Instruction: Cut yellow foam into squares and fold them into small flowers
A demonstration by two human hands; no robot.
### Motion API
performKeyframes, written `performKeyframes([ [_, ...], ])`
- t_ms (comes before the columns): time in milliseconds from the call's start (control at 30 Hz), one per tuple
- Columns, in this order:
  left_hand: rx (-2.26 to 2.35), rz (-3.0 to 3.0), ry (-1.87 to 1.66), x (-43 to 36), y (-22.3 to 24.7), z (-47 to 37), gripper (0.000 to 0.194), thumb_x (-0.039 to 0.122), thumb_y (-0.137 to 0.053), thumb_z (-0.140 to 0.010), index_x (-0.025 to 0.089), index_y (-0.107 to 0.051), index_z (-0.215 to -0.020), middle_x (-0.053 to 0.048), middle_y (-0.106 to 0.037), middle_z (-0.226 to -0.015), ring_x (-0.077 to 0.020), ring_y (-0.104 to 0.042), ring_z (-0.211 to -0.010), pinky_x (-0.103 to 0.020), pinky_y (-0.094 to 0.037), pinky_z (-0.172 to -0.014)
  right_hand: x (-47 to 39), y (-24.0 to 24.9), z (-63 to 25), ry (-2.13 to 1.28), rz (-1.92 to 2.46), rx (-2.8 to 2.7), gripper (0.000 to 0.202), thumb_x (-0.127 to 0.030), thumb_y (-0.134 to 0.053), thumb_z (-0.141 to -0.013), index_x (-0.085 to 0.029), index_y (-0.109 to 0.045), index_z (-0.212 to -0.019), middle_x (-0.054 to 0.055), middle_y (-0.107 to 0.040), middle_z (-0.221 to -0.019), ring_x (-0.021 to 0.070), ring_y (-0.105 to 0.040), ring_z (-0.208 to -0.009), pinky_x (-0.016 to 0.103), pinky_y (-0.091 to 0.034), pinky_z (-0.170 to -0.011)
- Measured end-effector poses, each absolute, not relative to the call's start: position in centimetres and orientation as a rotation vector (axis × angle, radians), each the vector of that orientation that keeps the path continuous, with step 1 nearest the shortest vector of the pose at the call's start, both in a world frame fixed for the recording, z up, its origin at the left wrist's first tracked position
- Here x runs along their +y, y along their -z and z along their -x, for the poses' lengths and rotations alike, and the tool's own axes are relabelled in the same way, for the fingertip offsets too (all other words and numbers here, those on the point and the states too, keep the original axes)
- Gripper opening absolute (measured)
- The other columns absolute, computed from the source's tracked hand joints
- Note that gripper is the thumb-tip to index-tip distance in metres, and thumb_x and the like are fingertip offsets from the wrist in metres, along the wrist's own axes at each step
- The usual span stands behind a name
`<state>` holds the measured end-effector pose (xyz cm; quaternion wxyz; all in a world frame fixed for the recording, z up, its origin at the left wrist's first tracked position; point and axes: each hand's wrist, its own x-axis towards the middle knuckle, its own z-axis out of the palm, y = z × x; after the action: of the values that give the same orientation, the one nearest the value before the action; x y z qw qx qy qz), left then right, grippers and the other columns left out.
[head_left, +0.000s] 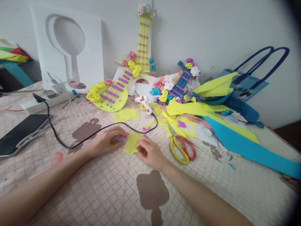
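Observation:
A small rectangle of yellow crepe paper (131, 142) lies on the table cover between my hands. My right hand (151, 153) has its thumb and fingers pinched at the paper's right edge. Just left of the paper, my left hand (108, 139) rests with curved fingers and a gap between thumb and forefinger; nothing shows in it. Beyond the hands, another yellow paper piece (126, 115) lies flat. A white hot glue gun (146, 104) sits on yellow scraps, and scissors (182, 147) with yellow and red handles lie to the right of my right hand.
The glue gun's black cord (98, 130) loops past my left hand to a power strip (45, 102). A phone (22, 133) lies at left. Flower-trimmed paper guitars (114, 91) stand behind, beside a white cut-out board (94, 53). Blue crepe strips (249, 147) and a bag (252, 86) occupy the right.

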<state>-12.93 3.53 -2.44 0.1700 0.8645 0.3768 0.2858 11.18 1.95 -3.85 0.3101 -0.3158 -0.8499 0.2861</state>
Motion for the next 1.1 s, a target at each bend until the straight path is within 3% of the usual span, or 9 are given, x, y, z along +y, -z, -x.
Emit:
performKeyframes([
  [167, 1.077, -2.437, -0.784, 3.6, 2.4, 12.9, 0.022, 0.021, -0.056, -0.082, 0.018, -0.061, -0.103, -0.007, -0.061, -0.102, -0.0161, -0.059, -0.095, -0.027, -0.05, -0.081, 2.0, 3.9, -11.6, -0.727, 0.815, -2.277, 0.032, 0.0, -0.047, -0.07, -0.022, -0.051, -0.093, 0.003, -0.052, -0.093, 0.014, -0.053, -0.08, 0.024, -0.044, -0.067],
  [333, 1.081, -2.425, -0.779, 3.6, 2.2, 12.8, 0.022, 0.022, -0.054, -0.083, 0.018, -0.062, -0.103, -0.007, -0.062, -0.1, -0.0159, -0.059, -0.093, -0.027, -0.05, -0.081, 1.9, 3.4, -11.7, -0.733, 0.834, -2.328, 0.018, -0.005, -0.05, -0.076, -0.021, -0.052, -0.085, 0.003, -0.052, -0.092, 0.0145, -0.053, -0.082, 0.025, -0.044, -0.069],
  [533, 1.036, -2.423, -0.746, 3.5, 2.3, 12.6, 0.024, 0.023, -0.054, -0.083, 0.019, -0.06, -0.106, -0.007, -0.061, -0.105, -0.0166, -0.058, -0.097, -0.03, -0.049, -0.085, 1.6, 3.5, -12.1, -0.781, 0.821, -2.286, 0.029, -0.001, -0.046, -0.073, -0.022, -0.051, -0.093, 0.005, -0.052, -0.099, 0.0164, -0.053, -0.089, 0.027, -0.046, -0.073],
  [767, 0.945, -2.425, -0.748, 3.7, 1.9, 11.9, 0.03, 0.017, -0.057, -0.079, 0.018, -0.058, -0.108, -0.01, -0.057, -0.109, -0.0189, -0.055, -0.102, -0.033, -0.048, -0.088, 1.3, 3.3, -12.7, -0.848, 0.817, -2.277, 0.022, -0.002, -0.046, -0.079, -0.022, -0.051, -0.088, 0.006, -0.051, -0.1, 0.0163, -0.053, -0.091, 0.03, -0.046, -0.079],
  [967, 0.903, -2.385, -0.759, 3.2, 1.3, 11.8, 0.03, 0.01, -0.05, -0.079, 0.018, -0.057, -0.107, -0.01, -0.057, -0.107, -0.0185, -0.055, -0.1, -0.034, -0.049, -0.086, 1.3, 4.1, -12.8, -0.887, 0.873, -2.224, 0.046, 0.002, -0.047, -0.071, -0.025, -0.047, -0.109, 0.01, -0.046, -0.117, 0.0188, -0.054, -0.097, 0.029, -0.05, -0.072],
  [1100, 0.975, -2.324, -0.807, 3.4, 1.5, 11.7, 0.027, 0.004, -0.039, -0.083, 0.016, -0.058, -0.097, -0.009, -0.058, -0.1, -0.0156, -0.056, -0.094, -0.03, -0.049, -0.082, 1.3, 3.9, -12.9, -0.868, 0.889, -2.218, 0.031, -0.002, -0.047, -0.078, -0.024, -0.053, -0.099, 0.008, -0.05, -0.108, 0.0191, -0.054, -0.098, 0.032, -0.05, -0.076],
])
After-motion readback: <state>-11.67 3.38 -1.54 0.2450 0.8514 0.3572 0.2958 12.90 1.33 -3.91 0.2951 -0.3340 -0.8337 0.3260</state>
